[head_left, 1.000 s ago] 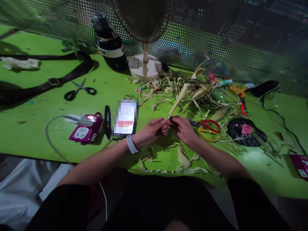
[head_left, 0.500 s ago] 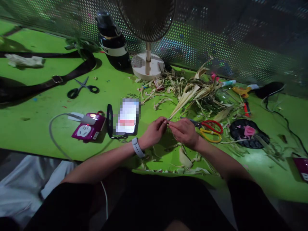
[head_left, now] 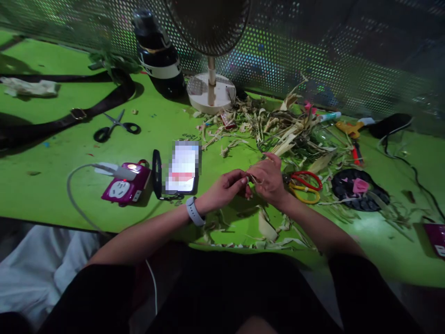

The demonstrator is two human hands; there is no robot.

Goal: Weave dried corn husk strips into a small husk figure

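Note:
My left hand (head_left: 230,186), with a pale watch band on its wrist, pinches a thin pale strand (head_left: 257,180) between thumb and fingertips. Close against it, my right hand (head_left: 269,180) is turned with its back up and its fingers closed round a bundle of dried corn husk (head_left: 284,144). The bundle's pale, fanned end sticks out beyond the right hand; its gripped part is hidden. Scissors with one red and one yellow handle (head_left: 306,186) lie just right of my right hand, their blades mostly covered.
Husk scraps (head_left: 267,120) heap up before a white fan base (head_left: 211,95). Left of my hands are a phone (head_left: 184,167), a purple power strip (head_left: 128,185) with a cable, and black scissors (head_left: 117,125). A dark bottle (head_left: 160,60) leans at the back; a black tray (head_left: 361,197) sits right.
My right hand has rolled over, back up, and tipped the husk bundle farther right and down. My left fingers have shifted slightly right. A loose strand now shows between the hands.

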